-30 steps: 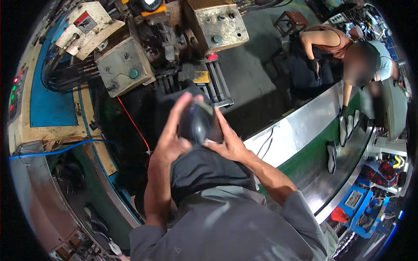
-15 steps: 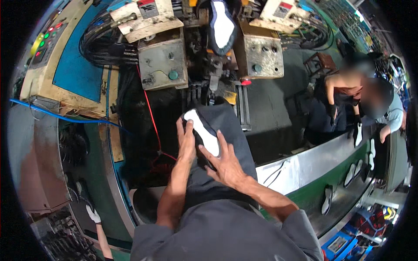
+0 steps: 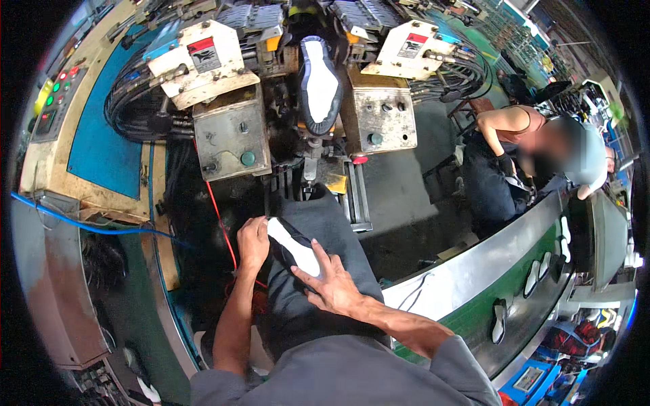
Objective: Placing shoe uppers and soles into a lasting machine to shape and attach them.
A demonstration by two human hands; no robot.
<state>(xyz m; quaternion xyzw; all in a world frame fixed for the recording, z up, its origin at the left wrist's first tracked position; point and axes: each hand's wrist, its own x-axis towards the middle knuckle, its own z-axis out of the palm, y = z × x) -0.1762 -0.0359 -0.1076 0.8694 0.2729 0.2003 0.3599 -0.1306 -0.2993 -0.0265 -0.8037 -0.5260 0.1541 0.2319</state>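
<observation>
A dark shoe upper (image 3: 286,252) with a white sole-shaped board on its upturned bottom lies across my thigh. At its narrow far end, my left hand (image 3: 254,242) is closed with curled fingers on the edge. My right hand (image 3: 333,284) grips the wider near end, two fingers stretched over the white board; the palm hides part of that end. Ahead of me, another dark shoe upper (image 3: 320,88), also with its white bottom facing out, sits in the middle of a machine (image 3: 233,128).
Two control boxes with green buttons flank the machine; the right-hand box (image 3: 384,118) is nearest the second upper. A conveyor (image 3: 467,314) with several shoe uppers runs along my right, people beside it. A red cord (image 3: 218,213) hangs at left, near a button panel (image 3: 57,101).
The view has shifted, so the machine appears lower. My left hand has slid to the far end of the upper and its fingers have curled. A co-worker at right has bent lower.
</observation>
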